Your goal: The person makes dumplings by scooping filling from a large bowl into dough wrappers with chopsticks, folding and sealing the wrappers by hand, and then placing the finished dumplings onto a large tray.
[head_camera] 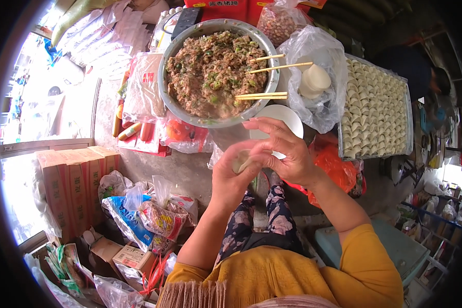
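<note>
Over the floor gap before me, my left hand (233,169) curls around a pale dumpling wrapper (241,161). My right hand (288,154) meets it from the right, thumb and forefinger pinched at the wrapper's edge, the other fingers raised. Motion blurs the fingertips, and any filling inside the wrapper is hidden. Just beyond the hands stands a large metal basin (165,98) of minced meat filling (215,73) with green bits. Wooden chopsticks (261,96) rest in it. A white plate (281,115) lies partly behind my right hand. Stacked round wrappers (315,81) sit in a clear plastic bag (292,46).
A tray of folded dumplings (373,111) stands at the right, with a person (404,71) beyond it. An orange plastic bag (335,169) hangs below. Packaged sausages (129,131) lie left of the basin. Cardboard boxes (73,188) and bagged goods (158,215) crowd the lower left.
</note>
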